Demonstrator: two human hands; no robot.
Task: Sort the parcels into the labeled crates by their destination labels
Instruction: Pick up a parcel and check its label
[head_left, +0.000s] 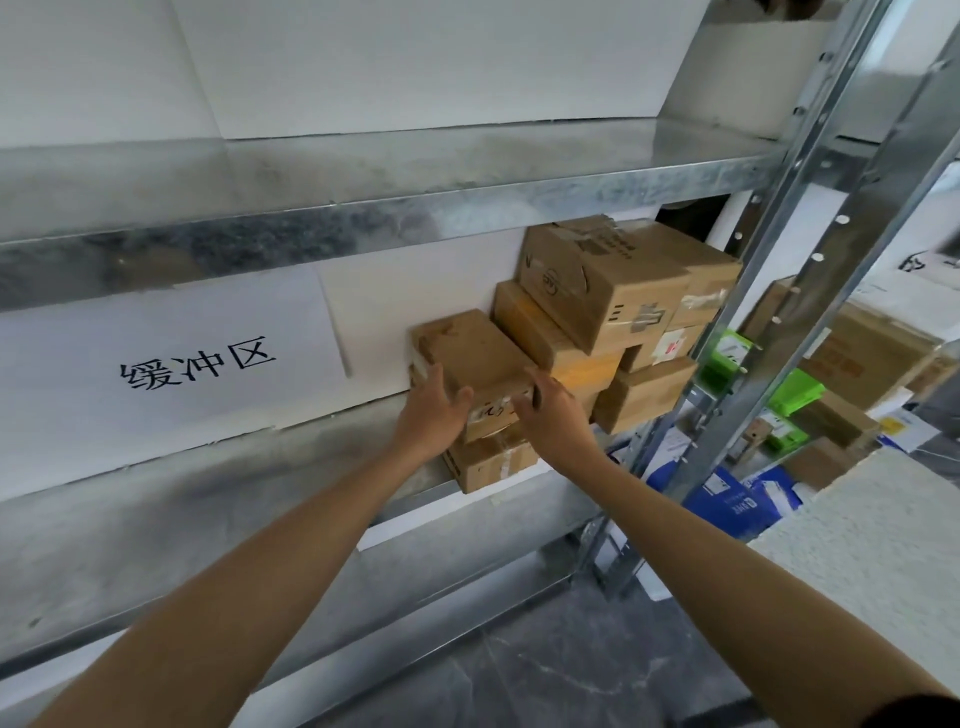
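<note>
Both forearms (291, 561) reach up to the shelf (156, 519), where the left hand (431, 410) and right hand (550, 415) grip opposite sides of the small parcel (472, 353), straight ahead atop another box (488, 467) (long axis pointing away), equally near each.

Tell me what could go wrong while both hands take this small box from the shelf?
1. The small box lies close beside the stacked boxes; pulling it may shift them.
2. The left hand and right hand hold only its near corners, so it might slip.
3. The lower box sits at the edge of the shelf and could be dragged off.
</note>
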